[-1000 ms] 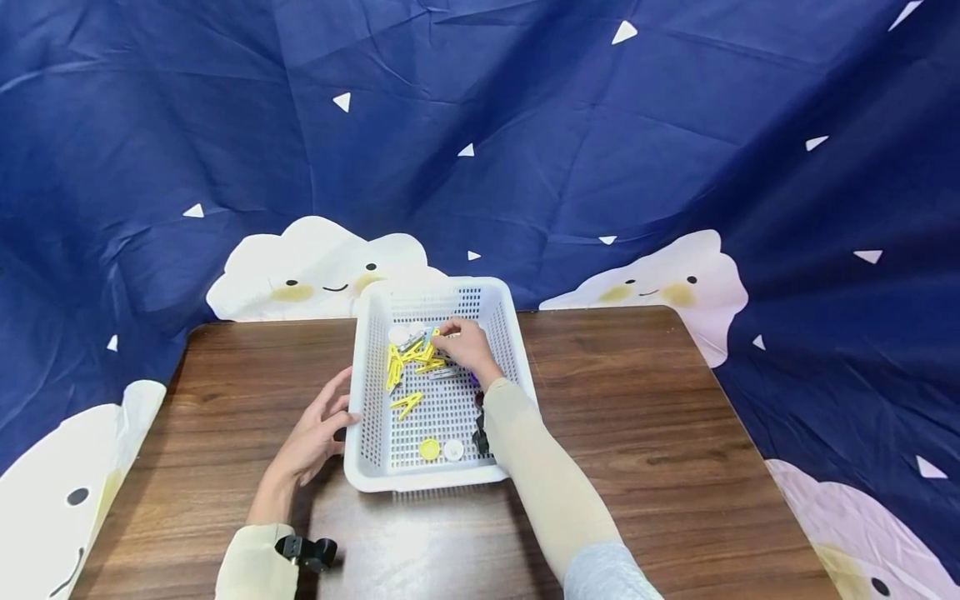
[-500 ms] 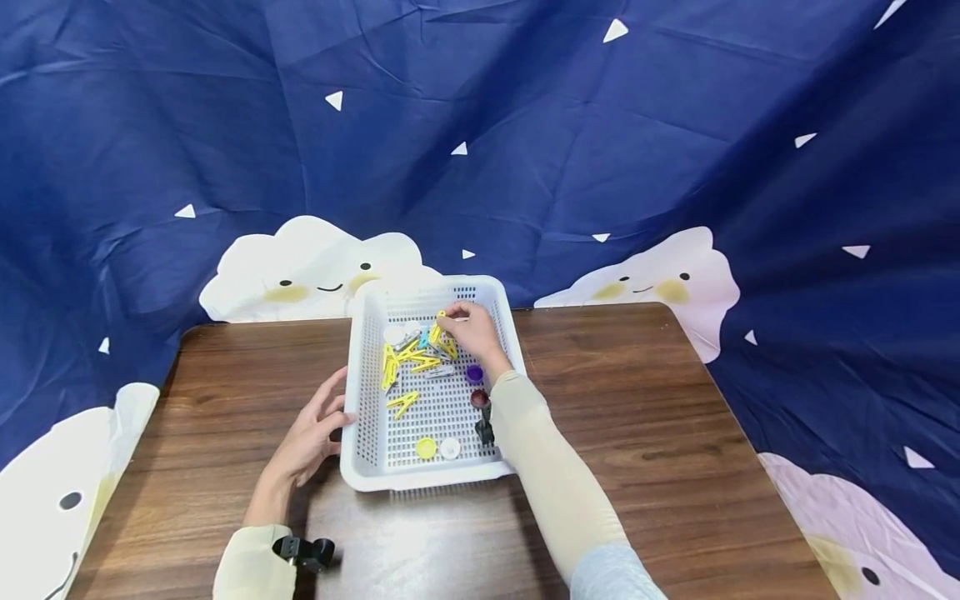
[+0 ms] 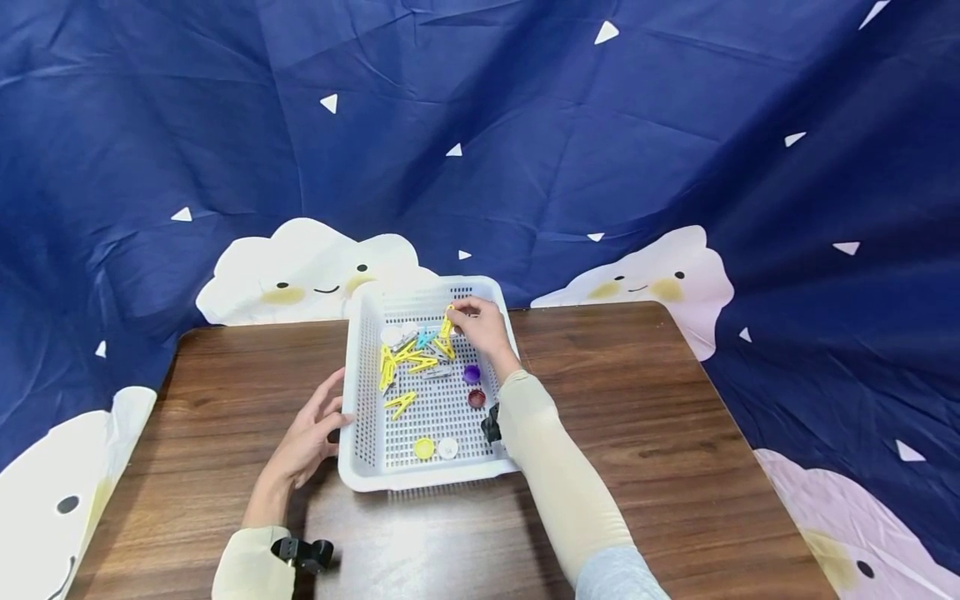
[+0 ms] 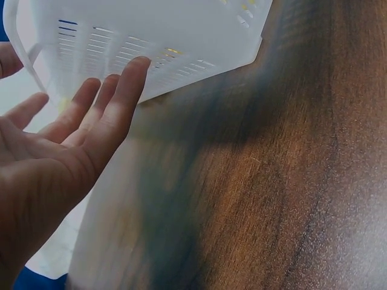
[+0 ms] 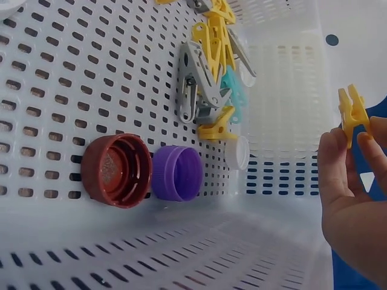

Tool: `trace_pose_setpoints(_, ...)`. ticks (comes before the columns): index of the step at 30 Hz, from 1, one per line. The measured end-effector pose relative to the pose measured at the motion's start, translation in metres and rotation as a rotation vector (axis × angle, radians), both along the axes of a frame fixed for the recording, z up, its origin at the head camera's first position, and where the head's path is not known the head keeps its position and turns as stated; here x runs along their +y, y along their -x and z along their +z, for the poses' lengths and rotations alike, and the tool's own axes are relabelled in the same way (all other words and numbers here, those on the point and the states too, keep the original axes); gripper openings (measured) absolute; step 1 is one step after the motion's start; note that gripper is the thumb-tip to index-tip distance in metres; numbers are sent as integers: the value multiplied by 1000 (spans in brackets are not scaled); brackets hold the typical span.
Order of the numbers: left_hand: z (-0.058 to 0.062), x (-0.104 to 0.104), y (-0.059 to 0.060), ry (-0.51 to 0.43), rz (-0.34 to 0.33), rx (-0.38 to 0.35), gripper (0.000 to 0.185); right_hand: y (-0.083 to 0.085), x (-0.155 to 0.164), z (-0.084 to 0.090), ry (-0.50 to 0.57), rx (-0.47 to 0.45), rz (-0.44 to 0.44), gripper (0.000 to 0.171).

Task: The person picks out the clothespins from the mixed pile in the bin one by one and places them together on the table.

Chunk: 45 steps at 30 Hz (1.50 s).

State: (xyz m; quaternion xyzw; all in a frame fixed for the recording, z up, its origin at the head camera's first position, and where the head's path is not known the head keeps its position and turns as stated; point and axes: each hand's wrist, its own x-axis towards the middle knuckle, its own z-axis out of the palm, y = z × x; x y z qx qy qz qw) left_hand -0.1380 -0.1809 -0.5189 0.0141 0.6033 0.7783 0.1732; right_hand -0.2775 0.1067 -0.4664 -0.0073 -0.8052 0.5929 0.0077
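Standing upright, long axis vertical, a yellow clothespin (image 5: 352, 114) is pinched by the right hand (image 3: 483, 325); the basket (image 3: 358, 417) is touched by the spread left hand (image 3: 309, 440).

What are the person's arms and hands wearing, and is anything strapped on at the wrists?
Both forearms are covered by snug cream sleeves. The right sleeve meets a light grey-blue sleeve near the elbow. The left hand and right hand are bare, without gloves. A small black device sits at the left wrist, another at the right wrist.
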Motion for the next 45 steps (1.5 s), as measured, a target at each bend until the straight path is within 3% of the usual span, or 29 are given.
trace_pose_setpoints(13, 0, 2, -2, 4, -1, -8, 80, -1, 12, 10, 60, 53, -52, 19)
trace_pose_setpoints(32, 1, 0, -3, 17, 0, -1, 78, -2, 40, 29, -12, 110, -118, 20)
trace_pose_setpoints(39, 1, 0, -2, 15, -3, -3, 79, -4, 49, 33, 34, 99, -144, 19)
trace_pose_setpoints(45, 1, 0, -2, 10, -7, -1, 79, -2, 58, 37, 21, 155, -131, 18)
